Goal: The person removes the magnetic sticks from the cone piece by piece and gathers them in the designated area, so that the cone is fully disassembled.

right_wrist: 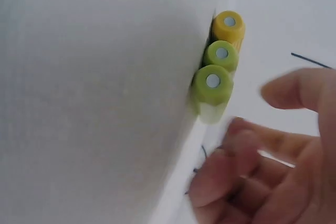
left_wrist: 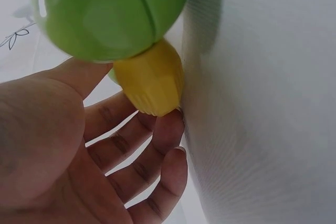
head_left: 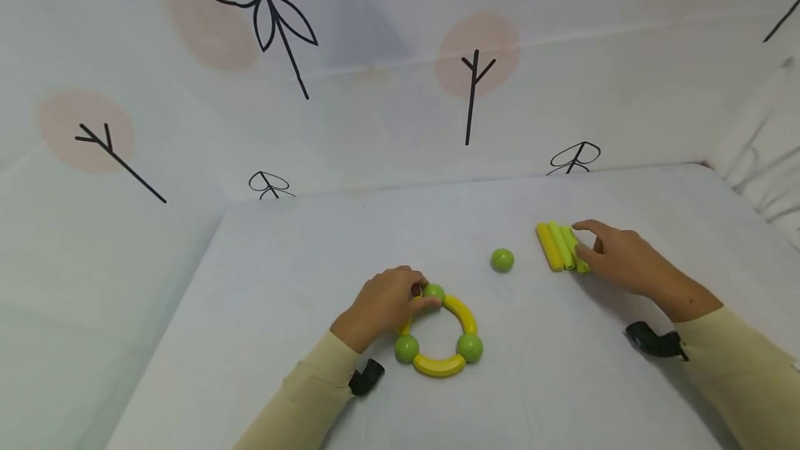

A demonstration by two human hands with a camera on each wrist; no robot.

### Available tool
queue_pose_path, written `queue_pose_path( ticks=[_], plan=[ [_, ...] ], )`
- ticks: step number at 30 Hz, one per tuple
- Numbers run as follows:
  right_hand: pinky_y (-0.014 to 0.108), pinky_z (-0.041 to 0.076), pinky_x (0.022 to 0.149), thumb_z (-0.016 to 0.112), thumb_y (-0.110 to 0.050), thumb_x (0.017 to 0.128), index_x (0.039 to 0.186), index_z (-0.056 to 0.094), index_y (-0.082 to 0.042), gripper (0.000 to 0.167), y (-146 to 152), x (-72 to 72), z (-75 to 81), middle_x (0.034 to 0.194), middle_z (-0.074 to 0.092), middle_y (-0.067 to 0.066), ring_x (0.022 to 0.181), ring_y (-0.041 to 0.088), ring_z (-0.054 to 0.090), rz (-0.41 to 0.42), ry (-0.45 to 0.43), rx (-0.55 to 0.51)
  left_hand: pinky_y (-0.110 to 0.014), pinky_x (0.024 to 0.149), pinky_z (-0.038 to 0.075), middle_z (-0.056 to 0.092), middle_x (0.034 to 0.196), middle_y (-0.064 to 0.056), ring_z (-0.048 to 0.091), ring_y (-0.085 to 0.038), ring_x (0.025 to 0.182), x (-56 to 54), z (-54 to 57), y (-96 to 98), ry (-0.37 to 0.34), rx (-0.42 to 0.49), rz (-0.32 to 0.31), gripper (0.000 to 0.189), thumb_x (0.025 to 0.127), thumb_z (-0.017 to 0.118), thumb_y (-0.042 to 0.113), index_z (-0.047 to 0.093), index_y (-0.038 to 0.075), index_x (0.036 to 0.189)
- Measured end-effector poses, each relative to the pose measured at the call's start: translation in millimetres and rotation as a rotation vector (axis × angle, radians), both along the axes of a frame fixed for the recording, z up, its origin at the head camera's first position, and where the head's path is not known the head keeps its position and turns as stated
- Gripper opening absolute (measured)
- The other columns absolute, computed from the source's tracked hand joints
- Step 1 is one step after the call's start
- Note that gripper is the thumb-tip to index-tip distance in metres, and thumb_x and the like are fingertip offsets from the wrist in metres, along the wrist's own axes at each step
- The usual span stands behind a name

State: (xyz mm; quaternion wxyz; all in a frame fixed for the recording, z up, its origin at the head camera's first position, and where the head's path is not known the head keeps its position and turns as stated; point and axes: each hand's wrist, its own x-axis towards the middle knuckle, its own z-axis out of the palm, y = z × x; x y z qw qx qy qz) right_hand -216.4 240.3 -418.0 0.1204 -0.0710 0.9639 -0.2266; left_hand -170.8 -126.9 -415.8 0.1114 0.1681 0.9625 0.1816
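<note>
A ring of yellow curved rods and green balls lies on the white table. My left hand is at its upper left, pinching the top green ball between thumb and fingers. In the left wrist view, another green ball and a yellow rod end stand before the palm. My right hand is beside two lime-green rods and a straight yellow rod, thumb and fingers spread apart. The right wrist view shows pale discs in the rod ends, with that hand holding nothing.
A loose green ball sits between the ring and the straight rods. White cloth walls with plant drawings rise behind and beside the table. Black straps hang at both wrists.
</note>
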Motion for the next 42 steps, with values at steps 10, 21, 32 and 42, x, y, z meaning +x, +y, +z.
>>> queue_pose_path(
  ticks=[10, 21, 32, 42],
  plan=[
    [0.027, 0.038, 0.049, 0.051, -0.025, 0.101, 0.124, 0.062, -0.005, 0.032, -22.4, 22.3, 17.6, 0.075, 0.055, 0.005, 0.061, 0.018, 0.046, -0.010, 0.258, -0.091, -0.022, 0.065, 0.045, 0.061, 0.088, 0.007, 0.053, -0.008, 0.074, 0.6, -1.3, 1.0, 0.010, -0.012, -0.001, 0.040, 0.090, 0.069, 0.050, 0.073, 0.016, 0.110],
    [0.023, 0.037, 0.049, 0.061, -0.014, 0.097, 0.107, 0.070, -0.010, 0.014, -49.8, 43.4, 29.1, 0.064, 0.047, -0.005, 0.056, 0.005, 0.041, 0.117, 0.473, -0.187, -0.024, 0.067, 0.046, 0.061, 0.092, 0.006, 0.055, -0.008, 0.075, 3.7, 0.2, -2.0, 0.005, -0.032, -0.003, 0.043, 0.093, 0.067, 0.050, 0.070, 0.017, 0.119],
    [0.022, 0.039, 0.052, 0.065, -0.015, 0.095, 0.110, 0.071, -0.013, 0.016, -78.1, 48.9, 32.3, 0.069, 0.051, -0.008, 0.059, 0.006, 0.044, 0.217, 0.377, -0.195, -0.026, 0.076, 0.049, 0.064, 0.102, 0.004, 0.057, -0.008, 0.084, 3.2, -2.2, -4.4, -0.043, -0.027, -0.049, 0.039, 0.093, 0.070, 0.042, 0.068, 0.017, 0.123],
    [0.022, 0.045, 0.054, 0.065, -0.018, 0.097, 0.115, 0.070, -0.012, 0.020, -115.8, 45.1, 37.3, 0.075, 0.057, -0.008, 0.063, 0.009, 0.049, 0.316, 0.252, -0.184, -0.026, 0.079, 0.050, 0.065, 0.105, 0.005, 0.058, -0.008, 0.087, 2.3, 8.0, -11.6, -0.081, -0.063, -0.086, 0.045, 0.092, 0.072, 0.041, 0.065, 0.019, 0.130]
  ],
)
